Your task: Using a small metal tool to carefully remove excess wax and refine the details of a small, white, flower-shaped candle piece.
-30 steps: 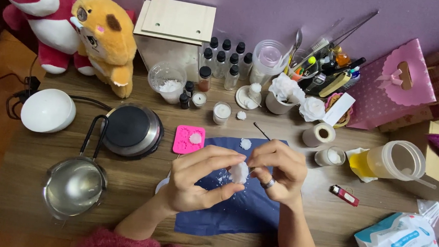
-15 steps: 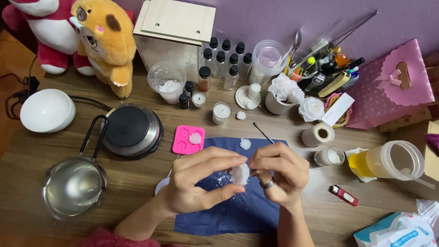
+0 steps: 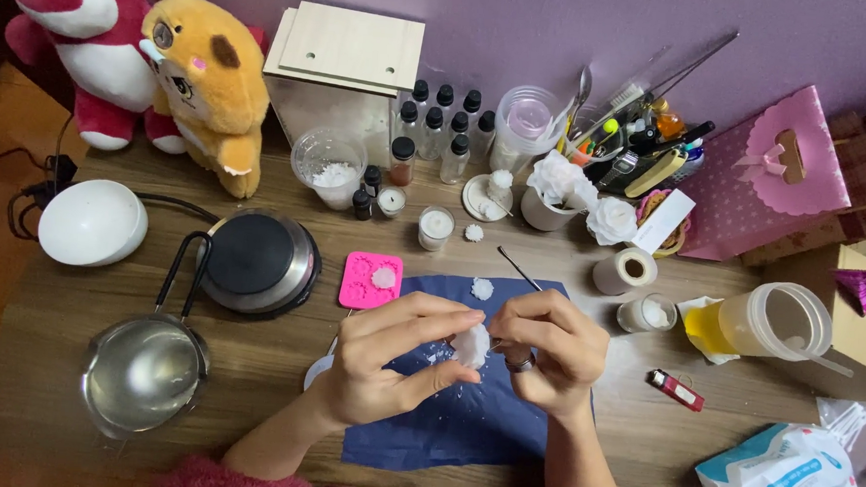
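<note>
A small white wax flower (image 3: 470,344) is pinched between both hands above the dark blue cloth (image 3: 463,418) at the near edge of the desk (image 3: 33,341). Left hand (image 3: 387,360) closes on it from the left with thumb and fingertips; right hand (image 3: 546,350) grips its right side, a thin metal pick (image 3: 519,268) slanting up and away. Neither hand is nearer. The piece is lumpy, no clear long axis

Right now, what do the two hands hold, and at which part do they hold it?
Both hands hold one small white wax piece above the blue cloth. The left hand pinches its left side with fingertips; the right hand holds its right side.
</note>
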